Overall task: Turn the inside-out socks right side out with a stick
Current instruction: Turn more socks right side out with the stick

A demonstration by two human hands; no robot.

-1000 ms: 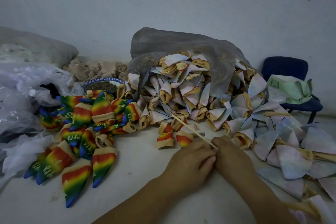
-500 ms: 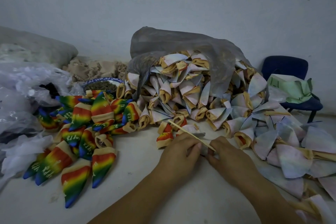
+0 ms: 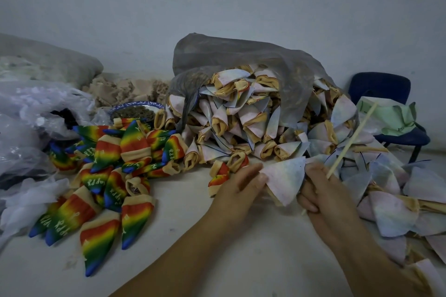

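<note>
I see the pale sock (image 3: 284, 179) held over the table (image 3: 183, 243), the left hand (image 3: 241, 187) pinching its left edge. The right hand (image 3: 324, 191) grips its right edge together with the stick (image 3: 351, 140), which slants up and to the right. Bare tabletop lies open in front of the hands; behind and right, the heap of pale socks (image 3: 241, 123) spilling from a grey bag (image 3: 241, 58) crowds close, rainbow socks (image 3: 108, 176) hem the left, and a blue chair (image 3: 383, 89) stands at far right.

held sock (image 3: 284, 181) pale pink-blue (mottled) | turned socks (image 3: 108, 176) rainbow-striped | chair (image 3: 381, 87) navy
</note>
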